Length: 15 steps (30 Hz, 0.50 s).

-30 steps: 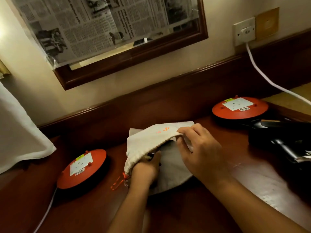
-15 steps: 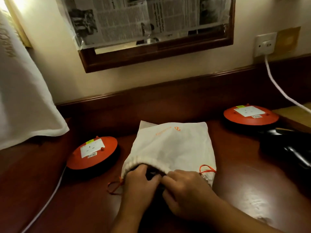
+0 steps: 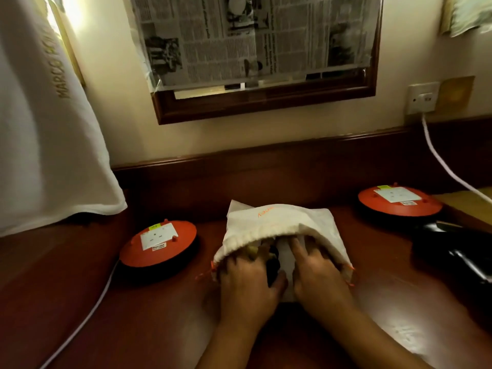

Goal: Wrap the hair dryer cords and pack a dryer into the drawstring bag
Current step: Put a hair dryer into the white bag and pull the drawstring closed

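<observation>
A white drawstring bag (image 3: 282, 219) with orange cords lies on the dark wooden desk (image 3: 159, 315), its mouth facing me and lifted open. My left hand (image 3: 245, 283) and my right hand (image 3: 316, 272) both have their fingers tucked inside the mouth, spreading the rim. Between them a dark object (image 3: 273, 262) shows inside the bag; most of it is hidden by cloth. A second black hair dryer (image 3: 458, 251) lies at the right edge of the desk, apart from both hands.
Two round orange socket reels (image 3: 158, 242) (image 3: 398, 201) sit left and right of the bag. A white cable (image 3: 447, 166) runs from the wall socket (image 3: 423, 98). A white towel (image 3: 45, 145) hangs at the left. A newspaper-covered mirror (image 3: 255, 49) is above.
The bag was flat with both hands at its closed mouth; now the mouth is raised and spread, with both hands' fingers inside. The camera has tilted up slightly.
</observation>
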Each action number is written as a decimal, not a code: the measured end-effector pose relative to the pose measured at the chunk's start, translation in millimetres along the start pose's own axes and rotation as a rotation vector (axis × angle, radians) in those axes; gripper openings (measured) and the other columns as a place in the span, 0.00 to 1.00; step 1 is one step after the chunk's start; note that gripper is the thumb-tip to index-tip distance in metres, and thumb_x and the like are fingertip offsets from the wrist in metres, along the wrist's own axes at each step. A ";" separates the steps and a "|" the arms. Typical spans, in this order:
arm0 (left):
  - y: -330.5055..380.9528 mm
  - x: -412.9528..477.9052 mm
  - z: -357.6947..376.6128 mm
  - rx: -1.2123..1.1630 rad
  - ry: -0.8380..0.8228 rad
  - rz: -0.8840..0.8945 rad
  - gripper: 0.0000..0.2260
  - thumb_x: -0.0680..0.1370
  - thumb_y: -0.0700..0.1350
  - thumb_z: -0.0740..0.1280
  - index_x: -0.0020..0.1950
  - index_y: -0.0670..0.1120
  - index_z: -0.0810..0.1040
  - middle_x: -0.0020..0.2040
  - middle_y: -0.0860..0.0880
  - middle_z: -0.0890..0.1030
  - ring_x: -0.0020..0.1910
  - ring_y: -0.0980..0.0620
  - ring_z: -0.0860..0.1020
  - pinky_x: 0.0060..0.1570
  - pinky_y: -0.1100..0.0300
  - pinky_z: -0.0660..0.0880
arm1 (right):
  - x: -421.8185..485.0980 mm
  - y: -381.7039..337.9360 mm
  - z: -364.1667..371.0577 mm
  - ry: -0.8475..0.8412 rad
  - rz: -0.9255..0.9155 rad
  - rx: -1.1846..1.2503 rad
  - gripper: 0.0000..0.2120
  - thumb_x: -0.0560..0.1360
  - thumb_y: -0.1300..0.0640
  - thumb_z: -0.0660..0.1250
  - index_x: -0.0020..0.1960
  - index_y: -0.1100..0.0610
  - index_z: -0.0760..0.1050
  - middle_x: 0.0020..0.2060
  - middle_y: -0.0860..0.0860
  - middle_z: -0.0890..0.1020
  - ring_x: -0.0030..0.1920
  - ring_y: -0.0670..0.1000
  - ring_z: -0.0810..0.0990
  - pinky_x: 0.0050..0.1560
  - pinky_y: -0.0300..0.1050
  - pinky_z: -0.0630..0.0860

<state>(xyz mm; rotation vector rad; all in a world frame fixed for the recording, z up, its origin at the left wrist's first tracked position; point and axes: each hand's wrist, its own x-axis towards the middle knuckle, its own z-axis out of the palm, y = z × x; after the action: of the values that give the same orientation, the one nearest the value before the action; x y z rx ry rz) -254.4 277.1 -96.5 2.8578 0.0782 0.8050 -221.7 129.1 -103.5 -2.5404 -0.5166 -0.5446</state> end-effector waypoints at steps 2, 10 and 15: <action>3.0 11.6 0.6 0.003 -0.088 0.025 0.30 0.73 0.64 0.63 0.74 0.62 0.65 0.69 0.51 0.74 0.68 0.44 0.71 0.64 0.47 0.72 | 1.6 3.3 0.4 0.010 0.007 0.036 0.35 0.71 0.53 0.60 0.75 0.40 0.52 0.72 0.59 0.68 0.56 0.61 0.81 0.49 0.61 0.80; 16.2 64.6 5.2 0.289 -0.244 0.157 0.35 0.66 0.66 0.65 0.73 0.65 0.62 0.66 0.50 0.78 0.65 0.43 0.76 0.60 0.45 0.73 | 13.2 21.9 -3.1 0.044 0.022 -0.066 0.35 0.68 0.55 0.66 0.74 0.46 0.61 0.70 0.59 0.72 0.69 0.65 0.71 0.59 0.62 0.77; 27.9 66.4 7.7 0.335 -0.258 0.148 0.27 0.67 0.64 0.65 0.65 0.60 0.75 0.52 0.50 0.83 0.52 0.46 0.81 0.49 0.51 0.70 | 13.1 30.1 -10.2 -0.068 0.142 -0.133 0.37 0.74 0.56 0.63 0.79 0.42 0.50 0.77 0.53 0.60 0.76 0.60 0.56 0.72 0.58 0.62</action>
<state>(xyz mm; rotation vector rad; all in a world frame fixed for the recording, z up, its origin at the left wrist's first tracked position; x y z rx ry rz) -193.7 254.9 -63.9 3.2922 -0.0361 0.4760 -199.9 102.7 -100.6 -2.7046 -0.3293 -0.4564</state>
